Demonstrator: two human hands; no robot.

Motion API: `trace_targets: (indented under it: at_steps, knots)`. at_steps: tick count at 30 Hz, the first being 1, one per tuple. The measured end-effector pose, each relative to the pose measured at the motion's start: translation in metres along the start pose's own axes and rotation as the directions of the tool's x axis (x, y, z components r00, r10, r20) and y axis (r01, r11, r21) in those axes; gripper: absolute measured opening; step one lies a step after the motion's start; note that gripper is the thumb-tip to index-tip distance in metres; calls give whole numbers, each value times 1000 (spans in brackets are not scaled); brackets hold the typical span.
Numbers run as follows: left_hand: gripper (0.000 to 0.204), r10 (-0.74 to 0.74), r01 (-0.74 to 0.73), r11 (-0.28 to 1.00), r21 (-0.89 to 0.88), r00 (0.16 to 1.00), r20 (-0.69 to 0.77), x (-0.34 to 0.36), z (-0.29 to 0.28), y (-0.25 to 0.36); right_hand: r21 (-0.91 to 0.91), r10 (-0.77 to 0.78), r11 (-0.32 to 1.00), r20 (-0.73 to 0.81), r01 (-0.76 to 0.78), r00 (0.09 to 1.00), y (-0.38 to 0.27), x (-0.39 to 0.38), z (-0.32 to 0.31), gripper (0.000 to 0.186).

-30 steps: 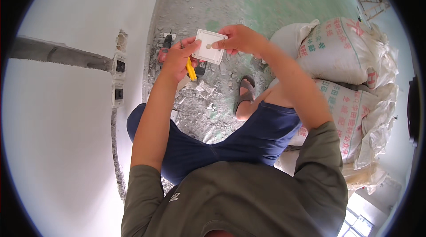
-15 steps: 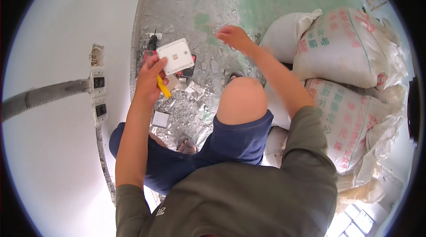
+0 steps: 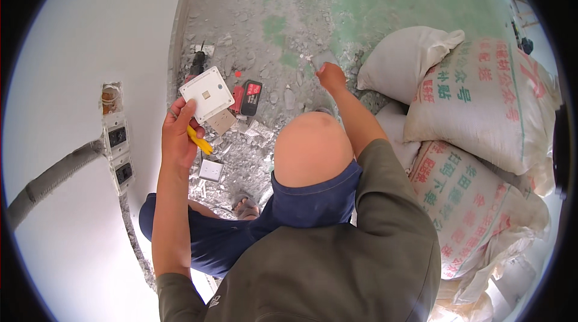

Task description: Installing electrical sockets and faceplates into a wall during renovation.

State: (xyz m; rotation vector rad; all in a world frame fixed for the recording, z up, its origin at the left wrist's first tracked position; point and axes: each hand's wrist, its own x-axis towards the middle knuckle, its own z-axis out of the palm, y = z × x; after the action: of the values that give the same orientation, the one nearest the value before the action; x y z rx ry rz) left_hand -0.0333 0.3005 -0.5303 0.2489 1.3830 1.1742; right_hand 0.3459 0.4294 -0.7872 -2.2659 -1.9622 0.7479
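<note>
White switch plate (image 3: 206,93) sits in your left hand (image 3: 179,135), up near the wall, with a yellow tool (image 3: 199,140) tucked under the same fingers. Your right hand (image 3: 330,75) is far off to the right, reaching down to the rubble floor (image 3: 283,27), fingers pinched close. Half a second ago that hand was higher up and more open.

White square switch plate (image 3: 206,94), tilted, held up, yellow-handled tool (image 3: 199,140) beneath
</note>
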Motion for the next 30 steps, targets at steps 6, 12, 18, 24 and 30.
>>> trace_targets:
  at_steps: [6, 12, 18, 24, 30]
  knots:
    - [23, 26, -25, 1000, -9, 999, 33, 7, 14, -6, -230, -171, 959, -2, 166, 985, 25, 16, -8, 24]
    - [27, 8, -4, 999, -31, 995, 103, 1, 16, 4, -388, -317, 882, -75, 265, 945, -51, -16, -108, 24]
    - [28, 79, -68, 995, -75, 985, 154, -6, 21, 15, 474, -364, 827, 40, 303, 931, -137, -44, -229, 22]
    - [35, 200, -186, 976, -113, 972, 125, -20, 17, 41, 768, -404, 611, 91, 194, 910, -222, -106, -286, 20]
    - [38, 270, -239, 954, -180, 946, 177, -29, 7, 58, 715, -426, 659, 98, 234, 899, -282, -150, -301, 23]
